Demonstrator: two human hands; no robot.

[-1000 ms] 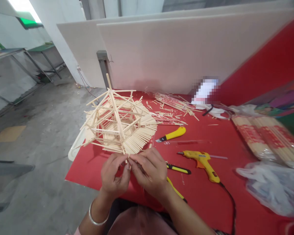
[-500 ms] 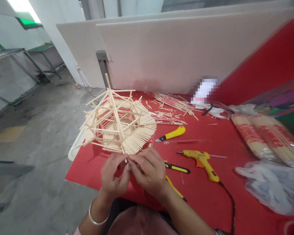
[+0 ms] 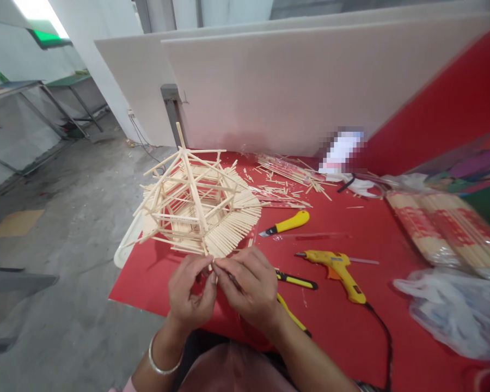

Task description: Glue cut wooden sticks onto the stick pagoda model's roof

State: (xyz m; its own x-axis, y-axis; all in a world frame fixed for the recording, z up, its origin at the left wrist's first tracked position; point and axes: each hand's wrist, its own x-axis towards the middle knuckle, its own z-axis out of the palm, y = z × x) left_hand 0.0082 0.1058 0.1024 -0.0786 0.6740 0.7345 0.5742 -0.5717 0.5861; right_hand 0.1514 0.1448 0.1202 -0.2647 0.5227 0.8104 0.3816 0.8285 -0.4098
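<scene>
On the right of a red-topped desk (image 3: pixel 335 343), two clear plastic packs (image 3: pixel 422 226) lie side by side, full of pale wooden sticks, with red printing across them. Just nearer the person is a crumpled, see-through white plastic bag (image 3: pixel 453 316); whether it holds anything cannot be told. At the back of the desk, a clear wrapper (image 3: pixel 283 167) holds more thin sticks, with short cut pieces (image 3: pixel 283 190) scattered beside it.

Both bare hands meet at the near corner of a stick-built model (image 3: pixel 193 198), which stands on the left part of the desk: an open frame rising to a peak with one upright stick, fanned rows of sticks around its base. The left hand (image 3: pixel 191 291), a silver bangle on its wrist, has thumb and forefinger nearly together, pinching a small stick end (image 3: pixel 210 267). The right hand (image 3: pixel 249 283) pinches at the same spot, its other fingers curled in. The fingertips hide whether that end belongs to the model.

Right of the hands lie a yellow-handled knife (image 3: pixel 289 221), a black-and-yellow cutter (image 3: pixel 297 281) and a corded yellow glue gun (image 3: pixel 338 269).
</scene>
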